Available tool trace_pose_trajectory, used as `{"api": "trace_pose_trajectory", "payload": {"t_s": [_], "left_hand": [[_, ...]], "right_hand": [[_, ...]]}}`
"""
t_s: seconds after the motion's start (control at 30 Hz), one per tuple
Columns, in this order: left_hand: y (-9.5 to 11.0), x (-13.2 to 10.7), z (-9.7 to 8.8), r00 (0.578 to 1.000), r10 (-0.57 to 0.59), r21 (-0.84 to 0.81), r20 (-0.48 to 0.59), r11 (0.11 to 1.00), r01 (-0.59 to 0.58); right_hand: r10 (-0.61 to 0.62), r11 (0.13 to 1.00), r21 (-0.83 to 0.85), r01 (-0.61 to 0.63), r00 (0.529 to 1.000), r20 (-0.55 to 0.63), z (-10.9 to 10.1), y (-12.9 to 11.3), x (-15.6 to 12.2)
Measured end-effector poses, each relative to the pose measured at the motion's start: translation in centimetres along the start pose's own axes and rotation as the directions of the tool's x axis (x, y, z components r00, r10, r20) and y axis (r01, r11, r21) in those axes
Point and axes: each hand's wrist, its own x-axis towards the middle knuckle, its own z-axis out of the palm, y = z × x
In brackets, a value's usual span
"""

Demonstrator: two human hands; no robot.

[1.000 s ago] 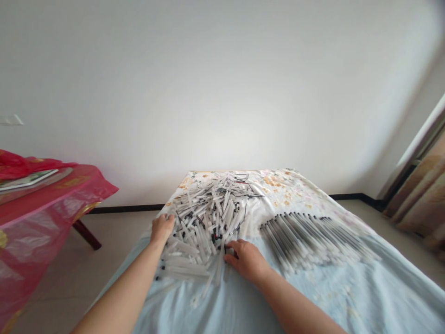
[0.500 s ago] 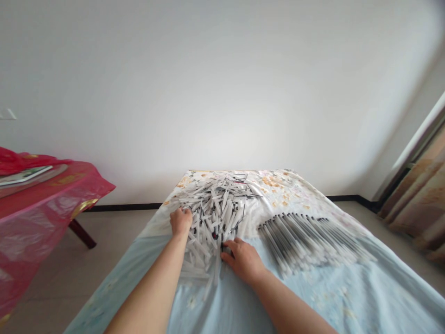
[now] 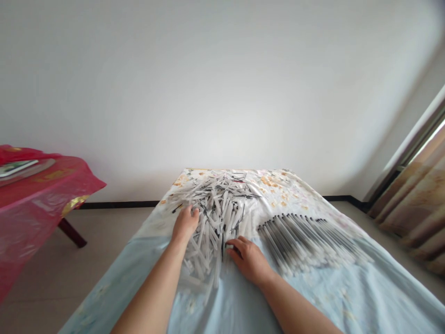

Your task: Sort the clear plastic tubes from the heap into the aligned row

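Fingertips first: on the left hand (image 3: 186,226) they are loosely bent with the thumb apart, set against the left flank of a heap of loose, pale tubes (image 3: 227,211) — whether anything is pinched there, I cannot tell. The right hand (image 3: 251,262) curls at the heap's near right side, fingertips beside a thin dark piece (image 3: 223,246); a grip on it is not clear either. The heap sprawls from near the far edge of the cloth-covered tabletop (image 3: 139,273) down its middle, dark bits tangled among the tubes. Over towards the right edge lies a neat row of dark-tipped sticks (image 3: 299,239), side by side, dark ends pointing at the far edge. The step in hand looks like picking through the loose heap — and the next move, I'd judge, calls for a light pinch on one piece, freeing it without dragging its neighbours along.
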Motion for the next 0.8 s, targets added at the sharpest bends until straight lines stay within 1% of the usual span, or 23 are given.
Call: {"api": "trace_pose_trajectory", "payload": {"t_s": [0.13,0.2,0.27,0.33,0.37,0.43,0.47,0.5,0.53,0.57,0.6,0.63,0.67,0.7,0.8], "left_hand": [[-1.9,0.1,-1.2,0.997,-0.047,0.010,0.055,0.999,0.046],[-2.4,0.1,-1.8,0.993,-0.067,0.026,0.094,0.998,0.065],[-2.4,-0.1,-2.4,0.992,-0.068,0.047,0.102,0.997,0.063],[-1.8,-0.7,-2.9,0.996,-0.050,0.074,0.069,0.996,0.045],[-1.3,-1.0,-3.0,0.999,-0.006,0.077,0.050,0.997,0.003],[-0.1,-2.0,-3.2,0.991,0.127,0.040,0.035,0.991,-0.129],[0.5,-2.5,-3.2,0.978,0.201,0.004,0.053,0.980,-0.201],[1.1,-3.1,-3.1,0.956,0.281,-0.034,0.087,0.960,-0.279],[1.6,-3.5,-2.9,0.918,0.373,-0.064,0.133,0.928,-0.367],[2.0,-4.0,-2.7,0.865,0.467,-0.084,0.183,0.884,-0.459],[2.3,-4.3,-2.4,0.822,0.531,-0.084,0.203,0.846,-0.526],[2.5,-4.6,-2.2,0.788,0.575,-0.069,0.219,0.815,-0.576],[2.5,-4.8,-1.9,0.768,0.600,-0.041,0.226,0.793,-0.608],[2.5,-4.9,-1.6,0.763,0.606,-0.003,0.226,0.783,-0.622],[2.2,-4.9,-0.8,0.779,0.590,0.098,0.212,0.781,-0.617]], "right_hand": [[-0.013,1.000,0.022,0.013,1.000,-0.012,0.1,0.2,-0.1],[-0.014,0.999,0.040,0.015,1.000,-0.023,0.2,0.3,0.0],[-0.011,0.998,0.065,0.013,0.999,-0.036,0.3,0.4,0.1],[-0.005,0.995,0.095,0.011,0.998,-0.062,0.5,0.6,0.3],[-0.001,0.994,0.112,0.010,0.997,-0.081,0.6,0.7,0.4],[0.006,0.989,0.146,0.012,0.993,-0.121,0.7,0.8,0.5],[0.009,0.987,0.159,0.013,0.991,-0.137,0.8,0.9,0.6],[0.011,0.986,0.167,0.014,0.989,-0.146,0.8,0.9,0.6],[0.012,0.985,0.172,0.014,0.989,-0.149,0.8,0.9,0.7],[0.013,0.985,0.172,0.013,0.989,-0.147,0.8,0.9,0.7],[0.014,0.985,0.171,0.011,0.990,-0.143,0.8,0.9,0.8],[0.014,0.986,0.168,0.009,0.990,-0.139,0.8,0.8,0.8],[0.014,0.986,0.164,0.009,0.991,-0.136,0.7,0.8,0.8],[0.015,0.987,0.159,0.006,0.991,-0.133,0.7,0.7,0.8],[0.040,0.992,0.128,-0.024,0.992,-0.120,0.7,0.6,0.8]]}}
